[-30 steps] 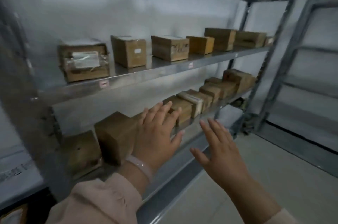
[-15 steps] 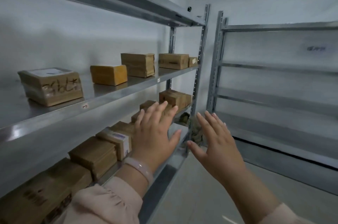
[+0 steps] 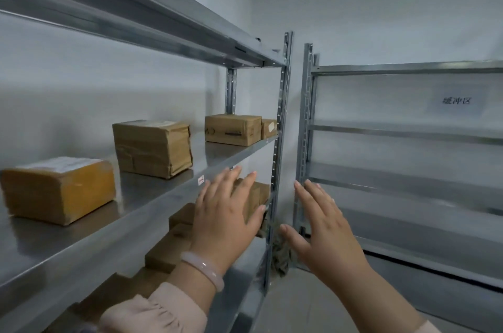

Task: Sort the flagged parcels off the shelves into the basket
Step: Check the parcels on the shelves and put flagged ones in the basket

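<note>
parcels (image 3: 152,147) sit in a row on the middle shelf (image 3: 152,196) of the metal rack on the left in the head view: a yellowish one (image 3: 58,191) nearest with a white label on top, then a crinkly brown-wrapped one, then a flatter brown box (image 3: 232,130) with a tiny one (image 3: 269,128) tucked just beside it at the far end. more brown parcels (image 3: 166,251) line the shelf below. left grip (image 3: 226,218) is up in front of that lower row, fingers straight and spread, holding nothing; can't tell if it touches the box behind it. pale bracelet (image 3: 202,268) on that wrist, pink sleeve (image 3: 152,313). right grip (image 3: 326,229) is the same, flat and spread, nothing in it, raised near the uprights where a second rack (image 3: 408,128) starts. there's a small printed sign (image 3: 456,100) on the wall behind that one.
</note>
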A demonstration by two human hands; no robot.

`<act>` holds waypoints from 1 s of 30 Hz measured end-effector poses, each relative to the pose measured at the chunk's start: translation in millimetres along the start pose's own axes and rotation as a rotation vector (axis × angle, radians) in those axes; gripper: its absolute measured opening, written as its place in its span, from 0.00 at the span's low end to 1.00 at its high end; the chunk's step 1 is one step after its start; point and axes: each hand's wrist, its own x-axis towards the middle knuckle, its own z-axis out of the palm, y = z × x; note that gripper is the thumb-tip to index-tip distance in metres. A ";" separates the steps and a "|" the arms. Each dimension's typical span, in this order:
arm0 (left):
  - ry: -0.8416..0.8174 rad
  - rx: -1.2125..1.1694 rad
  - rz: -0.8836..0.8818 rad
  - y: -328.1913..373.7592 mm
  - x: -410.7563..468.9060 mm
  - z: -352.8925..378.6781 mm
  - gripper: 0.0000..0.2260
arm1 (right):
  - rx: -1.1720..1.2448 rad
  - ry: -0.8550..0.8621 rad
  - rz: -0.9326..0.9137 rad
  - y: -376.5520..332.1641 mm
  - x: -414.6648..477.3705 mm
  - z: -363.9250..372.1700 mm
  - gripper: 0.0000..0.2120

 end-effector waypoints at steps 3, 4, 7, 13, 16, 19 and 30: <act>0.006 -0.031 0.001 -4.5 38.0 37.2 0.27 | 0.005 -0.009 0.008 28.2 35.2 20.5 0.39; 0.000 -0.038 0.000 -5.8 49.1 49.8 0.27 | 0.004 -0.009 0.006 38.2 47.4 26.5 0.38; 0.003 -0.037 -0.011 -11.4 81.5 86.5 0.27 | 0.039 0.017 0.012 71.5 89.3 43.3 0.38; 0.064 -0.006 -0.112 -17.7 145.8 149.8 0.28 | 0.121 0.002 -0.058 136.5 174.5 85.9 0.37; 0.091 -0.012 -0.196 -16.2 180.8 179.8 0.28 | 0.160 -0.066 -0.102 172.3 217.2 105.3 0.37; 0.125 -0.024 -0.267 -17.1 214.0 206.0 0.28 | 0.257 -0.080 -0.136 203.7 262.5 119.1 0.36; 0.232 -0.106 -0.460 -54.7 302.1 266.2 0.28 | 0.553 -0.121 -0.254 222.0 418.3 192.0 0.33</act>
